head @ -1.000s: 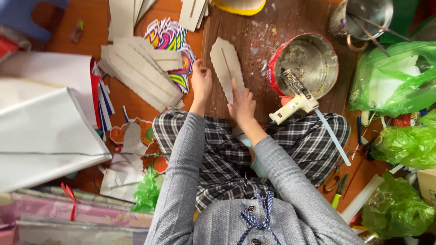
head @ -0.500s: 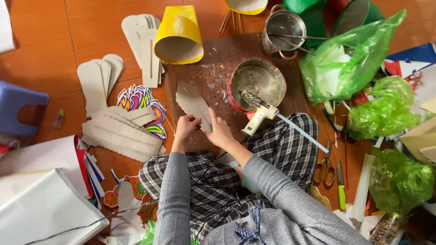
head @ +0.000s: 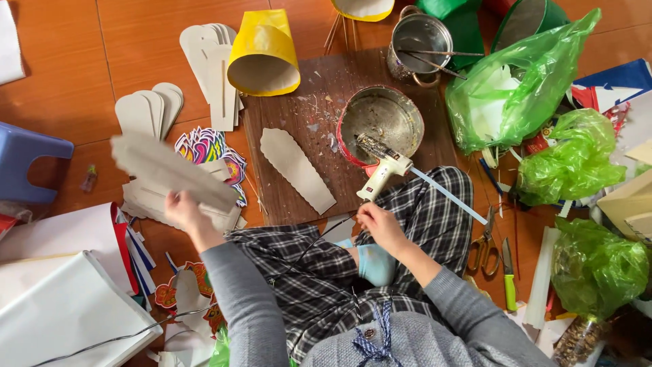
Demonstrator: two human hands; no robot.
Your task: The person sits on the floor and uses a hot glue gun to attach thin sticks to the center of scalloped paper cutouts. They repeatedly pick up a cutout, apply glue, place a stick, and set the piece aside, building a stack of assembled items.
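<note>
Cardboard strip lifted at left, glue gun within reach at right.
The left hand (head: 182,209) pinches a scalloped cardboard strip (head: 170,171) above its stack; another strip (head: 297,170) lies flat on the wooden board (head: 319,81), and the right hand (head: 380,224), loosely curled and empty, hovers beside the glue gun (head: 382,171) propped on the tin (head: 380,119).

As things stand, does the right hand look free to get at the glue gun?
Probably yes. The right hand is empty and sits just below the glue gun, which rests on the rim of the round tin with its handle pointing toward it; nothing lies between. The left hand holds a cardboard piece.
</note>
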